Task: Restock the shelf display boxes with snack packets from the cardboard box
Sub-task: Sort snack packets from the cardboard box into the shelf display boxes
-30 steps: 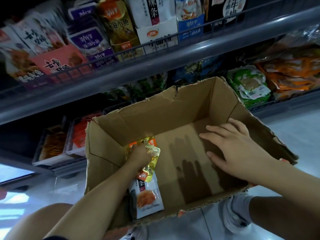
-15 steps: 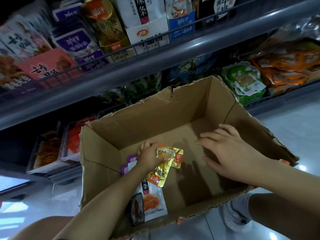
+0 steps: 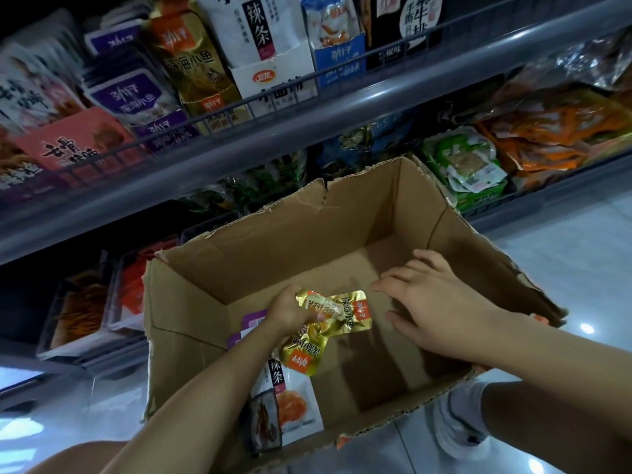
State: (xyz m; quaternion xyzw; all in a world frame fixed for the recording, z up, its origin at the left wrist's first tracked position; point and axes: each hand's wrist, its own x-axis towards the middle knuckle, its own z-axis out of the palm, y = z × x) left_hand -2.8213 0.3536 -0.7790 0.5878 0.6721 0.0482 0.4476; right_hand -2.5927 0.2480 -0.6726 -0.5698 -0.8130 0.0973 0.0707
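Gold snack packets (image 3: 328, 331) sit bunched in my left hand (image 3: 290, 314), fingers curled round them, just above the floor of the cardboard box (image 3: 191, 323) near its left wall. Left forearm enters from the near edge. Right hand (image 3: 434, 302) hovers flat over the box's right half, fingers spread, holding nothing. A white packet (image 3: 297, 401) lies at the near-left corner. Shelf display boxes (image 3: 273, 77) stand beyond the far wall.

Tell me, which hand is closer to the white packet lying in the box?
Left. The left hand, gripping gold packets, is just above the white packet; the right hand is spread farther off, across the cardboard box.
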